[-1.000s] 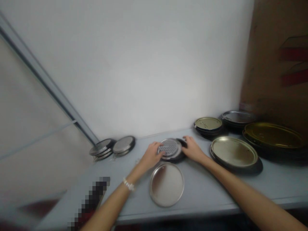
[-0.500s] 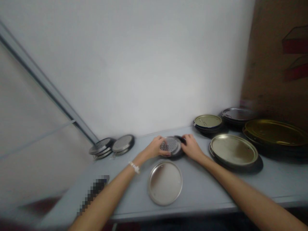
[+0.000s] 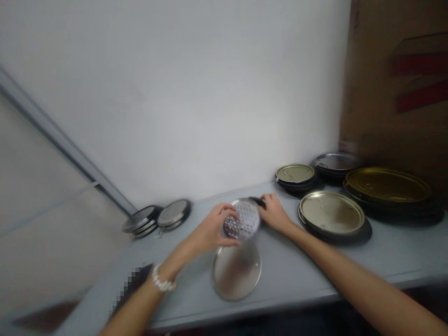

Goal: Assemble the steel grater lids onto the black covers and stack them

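Pale grey bench point(image 3: 315, 266) runs along a white wall point(image 3: 175, 93), with a cardboard box point(image 3: 395, 84) standing behind its far right end. In the head view, the left hand point(image 3: 210, 231) is clenched around the rim of a perforated metal disc point(image 3: 242, 219), holding it tilted above the bench, with a beaded bracelet point(image 3: 163, 282) on that wrist. The right hand point(image 3: 275, 214) lies half open just beside the disc, its fingertips point(image 3: 265, 198) against a dark round lid point(image 3: 259, 201); whether they grip it cannot be told. A plain silver lid point(image 3: 237, 270) lies just below the disc, toward the front edge. Toward the right end sit a pale gold lid point(image 3: 332, 213), a brass-coloured lid point(image 3: 387, 184) and two stacks of lids point(image 3: 295, 174). Two smaller metal stacks point(image 3: 174, 213) stand near the left end, against the wall.
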A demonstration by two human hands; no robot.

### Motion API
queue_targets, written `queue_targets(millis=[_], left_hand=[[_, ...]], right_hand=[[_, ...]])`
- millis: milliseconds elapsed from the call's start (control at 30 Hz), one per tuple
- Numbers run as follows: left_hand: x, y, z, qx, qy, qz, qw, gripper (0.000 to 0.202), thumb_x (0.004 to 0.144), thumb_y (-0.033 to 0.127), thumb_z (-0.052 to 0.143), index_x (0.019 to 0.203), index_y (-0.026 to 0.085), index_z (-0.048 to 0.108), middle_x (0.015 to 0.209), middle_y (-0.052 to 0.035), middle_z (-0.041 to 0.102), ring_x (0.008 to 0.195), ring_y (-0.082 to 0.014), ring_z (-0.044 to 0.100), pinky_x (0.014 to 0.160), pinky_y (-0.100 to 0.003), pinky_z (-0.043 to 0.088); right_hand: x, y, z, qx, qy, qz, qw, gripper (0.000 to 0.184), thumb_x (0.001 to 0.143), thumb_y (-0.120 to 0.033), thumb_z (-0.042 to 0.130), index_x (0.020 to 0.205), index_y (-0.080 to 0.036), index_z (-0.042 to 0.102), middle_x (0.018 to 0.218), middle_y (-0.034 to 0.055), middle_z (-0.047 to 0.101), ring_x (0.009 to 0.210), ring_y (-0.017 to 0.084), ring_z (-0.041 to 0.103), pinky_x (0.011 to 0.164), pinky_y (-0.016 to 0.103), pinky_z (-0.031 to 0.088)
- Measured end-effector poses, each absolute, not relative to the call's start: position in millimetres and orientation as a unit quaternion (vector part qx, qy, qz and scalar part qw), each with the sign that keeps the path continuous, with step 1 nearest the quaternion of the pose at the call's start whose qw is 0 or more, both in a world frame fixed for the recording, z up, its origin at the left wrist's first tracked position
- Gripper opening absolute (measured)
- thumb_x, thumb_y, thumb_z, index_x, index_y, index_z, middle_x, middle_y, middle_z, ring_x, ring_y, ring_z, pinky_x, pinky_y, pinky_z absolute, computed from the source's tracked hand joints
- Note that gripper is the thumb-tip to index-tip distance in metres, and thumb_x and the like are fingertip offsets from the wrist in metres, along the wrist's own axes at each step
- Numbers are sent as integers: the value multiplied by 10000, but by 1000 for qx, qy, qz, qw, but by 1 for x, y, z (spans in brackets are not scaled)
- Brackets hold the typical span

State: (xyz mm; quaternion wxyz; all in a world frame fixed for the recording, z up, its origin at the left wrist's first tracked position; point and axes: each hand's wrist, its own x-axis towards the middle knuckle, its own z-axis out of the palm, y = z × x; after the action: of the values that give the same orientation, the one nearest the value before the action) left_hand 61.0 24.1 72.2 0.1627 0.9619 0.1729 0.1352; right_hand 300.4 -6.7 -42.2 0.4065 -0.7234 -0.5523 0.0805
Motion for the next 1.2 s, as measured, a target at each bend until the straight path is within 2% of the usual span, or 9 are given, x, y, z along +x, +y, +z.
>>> queue_targets(millis=[100,233,333,433,667,900,967,1100,1200], left_hand=[[39,-10,73,969,187,59,150,553,662,404,885,1148,283,650,1390,-74,506,1296,-297,468,1113,-442,390],[22,-25,57,959,247,24,136,586,615,326,915,1132,254,649,1368,-82,532,1295,-319,459,1104,-471,392],[18,-19,46,947,275,11,163,617,579,298,933,1128,250,656,1373,-84,523,1298,-315,460,1115,-456,380],[16,-15,40,937,283,11,205,624,557,336,942,1114,260,671,1379,-81,513,1294,-311,469,1122,-437,374],[14,-19,35,930,270,27,250,419,711,297,848,1098,278,688,1373,-65,522,1305,-279,468,1137,-406,356],[15,-23,35,926,271,30,262,370,753,328,810,1100,270,692,1351,-75,545,1289,-279,478,1138,-425,350],[14,-23,35,924,277,19,265,445,719,380,839,1122,268,686,1369,-83,531,1297,-288,471,1142,-432,346],[9,-24,30,927,268,-3,262,802,548,492,916,1261,264,631,1423,-116,482,1335,-336,427,1160,-482,321],[6,-25,25,929,263,1,259,893,517,506,923,1317,274,601,1440,-126,461,1343,-351,419,1161,-501,318]], right_hand=[[299,-8,-40,-722,-552,84,409,256,887,-219,527,1128,-150,578,1149,136,564,1082,242,568,976,323,420],[298,-9,-40,-718,-557,82,410,256,889,-224,530,1127,-146,582,1139,134,557,1090,245,560,988,330,415],[298,-10,-41,-717,-559,79,410,259,885,-223,537,1126,-141,587,1136,135,554,1090,246,558,992,334,416],[298,-10,-42,-717,-557,78,412,257,886,-227,540,1124,-145,590,1138,135,551,1091,246,559,993,339,420],[299,-12,-42,-716,-559,83,411,261,890,-233,533,1129,-145,589,1135,138,547,1088,252,562,999,347,423],[298,-13,-42,-718,-560,77,405,278,886,-222,530,1142,-133,592,1139,144,546,1084,256,560,1000,347,418],[298,-13,-41,-719,-561,77,403,286,890,-226,529,1153,-130,589,1147,146,543,1088,255,558,999,344,416],[298,-13,-42,-719,-562,80,402,277,885,-220,530,1141,-136,593,1149,144,548,1081,249,558,987,340,420],[298,-12,-43,-718,-561,79,404,271,881,-216,530,1133,-139,594,1148,145,553,1081,251,555,985,346,423]])
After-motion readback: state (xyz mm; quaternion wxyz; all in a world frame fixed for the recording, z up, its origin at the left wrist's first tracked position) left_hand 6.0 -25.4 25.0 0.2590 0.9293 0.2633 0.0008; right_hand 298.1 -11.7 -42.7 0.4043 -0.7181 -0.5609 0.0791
